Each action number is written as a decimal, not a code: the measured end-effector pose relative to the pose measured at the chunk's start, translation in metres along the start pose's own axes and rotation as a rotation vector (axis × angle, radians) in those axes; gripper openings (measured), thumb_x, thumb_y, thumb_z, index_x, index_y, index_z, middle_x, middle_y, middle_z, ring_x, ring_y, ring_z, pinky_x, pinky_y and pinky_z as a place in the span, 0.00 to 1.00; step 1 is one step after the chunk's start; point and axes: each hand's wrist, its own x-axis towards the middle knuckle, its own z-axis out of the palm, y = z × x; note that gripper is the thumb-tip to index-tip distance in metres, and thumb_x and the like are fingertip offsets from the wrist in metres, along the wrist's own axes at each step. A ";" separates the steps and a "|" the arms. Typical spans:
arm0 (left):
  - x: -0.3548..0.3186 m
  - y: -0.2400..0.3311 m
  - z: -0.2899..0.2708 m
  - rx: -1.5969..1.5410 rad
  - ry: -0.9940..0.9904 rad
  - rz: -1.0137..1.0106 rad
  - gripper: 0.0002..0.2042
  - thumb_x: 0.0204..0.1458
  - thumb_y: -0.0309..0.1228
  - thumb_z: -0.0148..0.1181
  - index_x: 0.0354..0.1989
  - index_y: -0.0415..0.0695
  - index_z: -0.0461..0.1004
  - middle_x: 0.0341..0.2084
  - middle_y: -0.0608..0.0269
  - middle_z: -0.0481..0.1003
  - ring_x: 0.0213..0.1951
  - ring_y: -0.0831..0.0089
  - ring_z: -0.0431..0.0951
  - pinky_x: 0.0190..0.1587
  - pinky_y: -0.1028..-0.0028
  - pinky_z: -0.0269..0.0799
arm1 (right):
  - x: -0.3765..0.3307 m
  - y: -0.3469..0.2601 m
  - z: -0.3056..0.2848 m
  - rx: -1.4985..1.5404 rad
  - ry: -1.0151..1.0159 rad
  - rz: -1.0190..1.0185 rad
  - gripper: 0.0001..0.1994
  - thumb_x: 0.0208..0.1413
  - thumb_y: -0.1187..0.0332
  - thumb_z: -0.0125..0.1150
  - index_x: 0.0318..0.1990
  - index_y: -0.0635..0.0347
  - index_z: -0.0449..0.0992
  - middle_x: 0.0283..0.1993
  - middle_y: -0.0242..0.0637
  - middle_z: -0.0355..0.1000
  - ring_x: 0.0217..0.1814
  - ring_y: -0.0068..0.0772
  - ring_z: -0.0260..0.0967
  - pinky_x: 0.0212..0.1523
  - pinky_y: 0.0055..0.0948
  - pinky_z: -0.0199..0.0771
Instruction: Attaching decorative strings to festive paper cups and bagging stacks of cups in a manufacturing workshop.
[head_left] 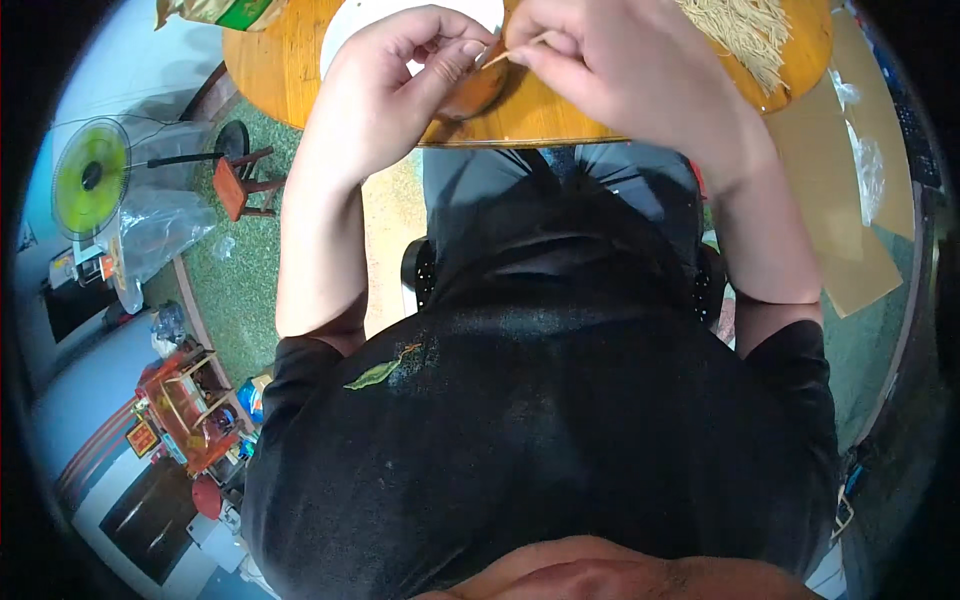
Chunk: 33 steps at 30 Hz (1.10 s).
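Over the near edge of the round wooden table (275,75), my two hands meet at the fingertips. My right hand (615,65) pinches a thin pale stick (497,60), which slants toward the left fingertips. My left hand (405,85) is closed, thumb against fingers; what it pinches is mostly hidden. Below the fingers a small brown rounded thing (475,97) shows on the tabletop, too shaded to name. A white round surface (345,25) lies partly behind my left hand. At the right, a pile of thin pale stick-like strands (745,35) lies on the table.
A green and tan bag (235,12) lies at the table's far left. On the left stand a fan with green blades (92,178) and a small reddish stool (232,188). Flattened cardboard (835,200) with clear plastic (870,180) covers floor at the right.
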 end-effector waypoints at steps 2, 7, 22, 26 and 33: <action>-0.001 -0.003 -0.002 0.029 -0.020 0.065 0.10 0.69 0.27 0.56 0.53 0.37 0.75 0.41 0.63 0.80 0.45 0.77 0.81 0.47 0.74 0.84 | 0.004 0.004 0.010 -0.002 0.167 -0.150 0.10 0.50 0.71 0.70 0.37 0.66 0.78 0.37 0.49 0.77 0.42 0.53 0.75 0.45 0.44 0.74; -0.003 0.010 0.003 0.001 0.082 0.175 0.09 0.65 0.25 0.60 0.51 0.38 0.79 0.38 0.64 0.82 0.41 0.77 0.83 0.45 0.75 0.82 | 0.015 0.012 0.012 -0.102 0.344 -0.339 0.05 0.52 0.72 0.69 0.31 0.64 0.79 0.31 0.46 0.77 0.37 0.52 0.75 0.39 0.44 0.74; 0.007 0.036 -0.007 -0.183 -0.038 -0.166 0.03 0.66 0.22 0.60 0.41 0.35 0.78 0.32 0.65 0.79 0.35 0.76 0.82 0.39 0.74 0.83 | 0.036 0.014 0.011 0.125 0.368 -0.558 0.04 0.48 0.72 0.70 0.30 0.61 0.81 0.31 0.41 0.74 0.35 0.49 0.73 0.38 0.43 0.73; 0.007 0.032 -0.007 -0.207 0.003 -0.172 0.04 0.66 0.24 0.61 0.40 0.35 0.78 0.31 0.66 0.80 0.32 0.80 0.79 0.35 0.78 0.77 | 0.039 0.009 0.016 0.075 0.400 -0.464 0.06 0.48 0.73 0.71 0.33 0.61 0.81 0.32 0.42 0.74 0.35 0.47 0.74 0.38 0.42 0.73; 0.015 0.025 -0.014 -0.158 -0.017 -0.191 0.02 0.62 0.18 0.61 0.37 0.36 0.79 0.30 0.67 0.80 0.31 0.83 0.77 0.34 0.80 0.73 | 0.055 0.034 0.090 0.506 1.405 -0.675 0.13 0.48 0.78 0.72 0.43 0.63 0.81 0.40 0.43 0.75 0.41 0.44 0.74 0.39 0.36 0.72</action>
